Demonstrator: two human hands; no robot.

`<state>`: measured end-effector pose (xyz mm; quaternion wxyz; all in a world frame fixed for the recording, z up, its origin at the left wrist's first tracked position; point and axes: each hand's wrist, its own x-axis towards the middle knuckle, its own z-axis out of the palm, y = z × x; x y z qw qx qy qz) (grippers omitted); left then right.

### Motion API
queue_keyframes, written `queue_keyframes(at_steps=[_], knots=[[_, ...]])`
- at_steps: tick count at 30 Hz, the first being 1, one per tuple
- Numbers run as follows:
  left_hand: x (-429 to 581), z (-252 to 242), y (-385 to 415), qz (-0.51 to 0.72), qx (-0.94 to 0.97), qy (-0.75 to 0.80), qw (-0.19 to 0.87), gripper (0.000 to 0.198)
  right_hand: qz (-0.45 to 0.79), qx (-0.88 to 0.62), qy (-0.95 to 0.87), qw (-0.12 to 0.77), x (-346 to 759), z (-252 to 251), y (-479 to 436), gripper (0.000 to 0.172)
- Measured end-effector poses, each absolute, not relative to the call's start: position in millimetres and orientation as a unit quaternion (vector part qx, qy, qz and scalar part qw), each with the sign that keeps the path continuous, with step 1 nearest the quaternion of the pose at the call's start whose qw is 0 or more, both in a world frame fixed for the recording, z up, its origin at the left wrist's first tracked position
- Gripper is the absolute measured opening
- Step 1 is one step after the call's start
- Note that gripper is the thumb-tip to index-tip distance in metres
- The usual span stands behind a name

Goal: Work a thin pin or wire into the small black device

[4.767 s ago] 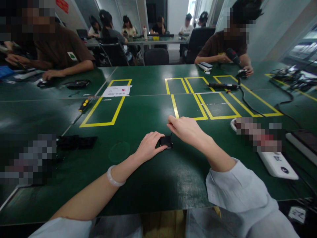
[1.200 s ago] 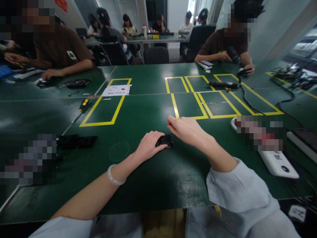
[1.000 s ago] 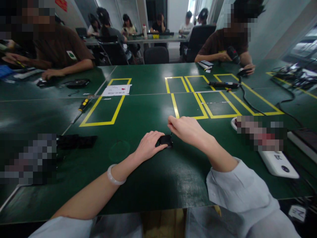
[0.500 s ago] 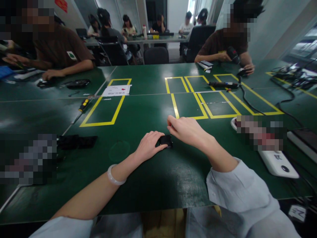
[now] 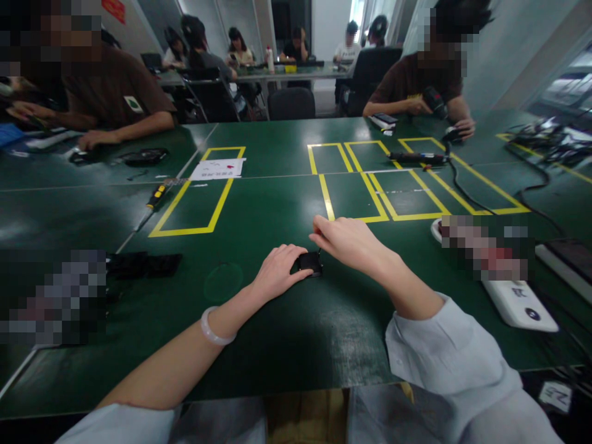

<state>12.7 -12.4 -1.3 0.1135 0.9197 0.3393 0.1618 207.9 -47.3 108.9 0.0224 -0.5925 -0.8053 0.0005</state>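
A small black square part (image 5: 311, 264) lies on the green table (image 5: 287, 336) in front of me. My left hand (image 5: 281, 271) grips it from the left, thumb along its near edge and fingers at its far side. Curled into a pinch, my right hand (image 5: 351, 242) is held just above the part's far right corner. A thin dark tip shows below the right fingers at that corner; what they hold is mostly hidden by the hand.
Yellow tape outlines (image 5: 185, 233) mark the table beyond my hands. A yellow-and-black screwdriver (image 5: 156, 196) and a paper sheet (image 5: 217, 169) lie to the left. A white device (image 5: 520, 302) is on the right, a corded black tool (image 5: 419, 158) farther back. Co-workers sit opposite.
The right fingertips have shifted very slightly at the part's corner, where a thin dark tip shows more. My left hand and the black part have stayed in place.
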Motion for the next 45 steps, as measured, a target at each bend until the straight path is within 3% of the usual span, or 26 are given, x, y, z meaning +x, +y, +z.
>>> queue_keyframes(at_steps=[9, 28, 45], knots=[[12.9, -1.1, -12.1, 0.154, 0.919, 0.343, 0.118, 0.038, 0.020, -0.572, -0.818, 0.057, 208.1, 108.1, -49.3, 0.022], [12.8, -0.1, -11.6, 0.154, 0.921, 0.339, 0.114, 0.038, -0.003, -0.592, -0.805, 0.025, 207.4, 107.4, -47.2, 0.027], [12.6, 0.9, -11.9, 0.155, 0.919, 0.338, 0.128, 0.038, 0.010, -0.578, -0.814, 0.053, 209.1, 108.8, -49.1, 0.023]])
